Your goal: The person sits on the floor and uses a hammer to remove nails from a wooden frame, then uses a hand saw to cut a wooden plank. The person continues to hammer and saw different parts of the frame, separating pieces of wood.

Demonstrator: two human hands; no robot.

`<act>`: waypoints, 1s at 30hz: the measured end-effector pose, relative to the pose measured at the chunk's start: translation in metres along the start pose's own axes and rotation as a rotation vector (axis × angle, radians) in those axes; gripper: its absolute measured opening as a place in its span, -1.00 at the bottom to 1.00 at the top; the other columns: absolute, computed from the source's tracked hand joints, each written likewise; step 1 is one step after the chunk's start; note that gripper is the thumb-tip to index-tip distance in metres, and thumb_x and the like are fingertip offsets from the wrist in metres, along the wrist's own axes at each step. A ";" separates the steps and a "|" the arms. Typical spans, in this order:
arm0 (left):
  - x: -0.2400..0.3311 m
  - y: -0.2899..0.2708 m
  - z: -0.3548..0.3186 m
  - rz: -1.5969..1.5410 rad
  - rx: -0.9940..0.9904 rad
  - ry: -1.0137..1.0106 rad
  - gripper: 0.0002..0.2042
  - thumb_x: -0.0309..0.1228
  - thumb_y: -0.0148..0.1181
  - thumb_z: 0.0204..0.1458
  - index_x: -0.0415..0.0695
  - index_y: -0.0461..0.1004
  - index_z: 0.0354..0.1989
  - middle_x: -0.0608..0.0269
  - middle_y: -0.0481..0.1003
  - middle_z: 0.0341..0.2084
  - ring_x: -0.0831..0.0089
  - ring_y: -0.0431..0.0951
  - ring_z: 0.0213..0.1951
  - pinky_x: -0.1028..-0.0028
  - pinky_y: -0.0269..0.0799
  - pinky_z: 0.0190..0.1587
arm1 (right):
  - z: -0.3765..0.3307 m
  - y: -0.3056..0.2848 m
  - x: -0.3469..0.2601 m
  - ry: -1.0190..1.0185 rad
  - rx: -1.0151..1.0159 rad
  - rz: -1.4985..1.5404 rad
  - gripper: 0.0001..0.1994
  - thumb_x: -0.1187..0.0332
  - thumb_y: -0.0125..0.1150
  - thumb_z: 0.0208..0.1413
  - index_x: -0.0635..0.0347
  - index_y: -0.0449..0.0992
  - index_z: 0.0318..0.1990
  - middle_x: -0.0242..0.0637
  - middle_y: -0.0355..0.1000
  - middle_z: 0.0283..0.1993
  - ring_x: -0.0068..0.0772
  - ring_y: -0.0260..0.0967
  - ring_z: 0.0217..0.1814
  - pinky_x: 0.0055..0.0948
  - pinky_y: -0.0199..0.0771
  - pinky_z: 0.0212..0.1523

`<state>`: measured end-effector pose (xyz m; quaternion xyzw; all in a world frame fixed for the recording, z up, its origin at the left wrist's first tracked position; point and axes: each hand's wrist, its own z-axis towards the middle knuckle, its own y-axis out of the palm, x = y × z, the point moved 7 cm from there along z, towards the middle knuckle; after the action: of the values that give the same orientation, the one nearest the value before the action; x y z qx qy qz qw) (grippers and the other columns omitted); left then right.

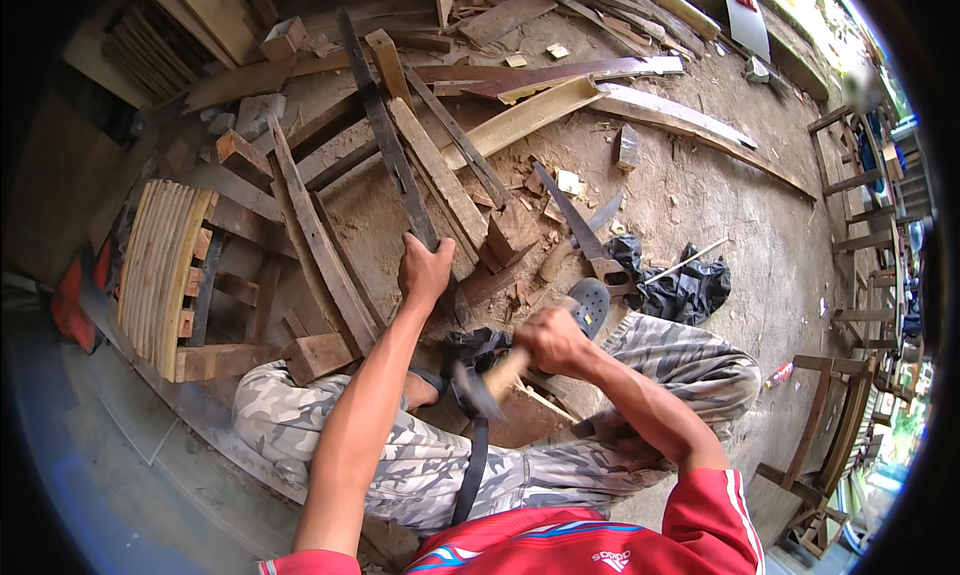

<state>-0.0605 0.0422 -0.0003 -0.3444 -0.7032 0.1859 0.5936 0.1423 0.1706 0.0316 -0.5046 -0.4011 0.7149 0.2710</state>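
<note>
Dark wooden strip: position relative to the hands

The strip extends forward and slightly left from the left hand, whose fingers close around its nearer portion. The right hand is clenched around the handle of a hammer; the hammer's head is motion-blurred. The strip lies ahead and left of the right hand. A handsaw rests farther right.

I watch through the left camera of a head-worn fisheye pair, looking steeply down and forward. The white-striped red fabric shirt lies closest, along my lower edge; the bare left hand and bare right hand sit mid-frame, a little farther off. The dusty brown floor stretches away above, straight edges bowing toward my margins.
</note>
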 end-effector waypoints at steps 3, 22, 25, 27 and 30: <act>0.001 -0.002 -0.007 -0.034 -0.016 -0.014 -0.50 -0.10 0.17 -0.03 -0.36 0.32 -0.18 -0.29 0.53 -0.31 -0.22 0.55 -0.20 0.03 0.43 -0.12 | -0.014 0.031 0.038 0.453 -0.383 -0.281 -0.89 0.31 0.23 -0.03 0.08 0.46 -0.49 -0.32 0.41 -0.59 -0.23 0.44 -0.52 -0.25 0.42 -0.48; 0.005 0.002 -0.003 -0.020 -0.014 0.001 -0.48 -0.08 0.19 -0.05 -0.36 0.34 -0.14 -0.31 0.53 -0.29 -0.23 0.55 -0.17 0.05 0.43 -0.09 | -0.014 0.031 0.054 0.204 -0.169 -0.293 -0.90 0.28 0.25 -0.04 0.00 0.51 -0.53 -0.40 0.41 -0.66 -0.35 0.44 -0.60 -0.30 0.40 -0.60; 0.000 0.000 -0.003 0.003 0.011 0.003 -0.48 -0.09 0.19 -0.05 -0.36 0.34 -0.13 -0.31 0.53 -0.29 -0.22 0.55 -0.17 0.05 0.43 -0.09 | -0.018 0.033 0.076 0.397 -0.437 -0.364 -0.85 0.25 0.21 0.05 -0.03 0.53 -0.53 -0.45 0.42 -0.70 -0.41 0.41 -0.68 -0.34 0.39 -0.65; -0.004 -0.001 -0.002 -0.013 0.006 -0.021 -0.48 -0.08 0.19 -0.06 -0.34 0.33 -0.14 -0.31 0.53 -0.30 -0.24 0.55 -0.19 0.03 0.43 -0.11 | -0.014 0.028 0.049 0.129 -0.293 -0.268 -0.81 0.23 0.25 0.06 -0.01 0.47 -0.54 -0.49 0.39 -0.67 -0.46 0.35 -0.65 -0.37 0.39 -0.60; -0.008 -0.003 -0.005 -0.010 0.013 -0.021 -0.47 -0.06 0.17 -0.07 -0.32 0.31 -0.15 -0.34 0.53 -0.30 -0.28 0.55 -0.21 -0.03 0.43 -0.12 | 0.000 0.016 0.005 -0.212 -0.032 -0.243 -0.83 0.24 0.30 0.01 0.03 0.45 -0.49 -0.42 0.44 -0.55 -0.50 0.38 -0.49 -0.40 0.44 -0.49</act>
<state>-0.0562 0.0341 -0.0030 -0.3350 -0.7097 0.1913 0.5895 0.1405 0.1662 0.0157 -0.3783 -0.4968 0.7196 0.3037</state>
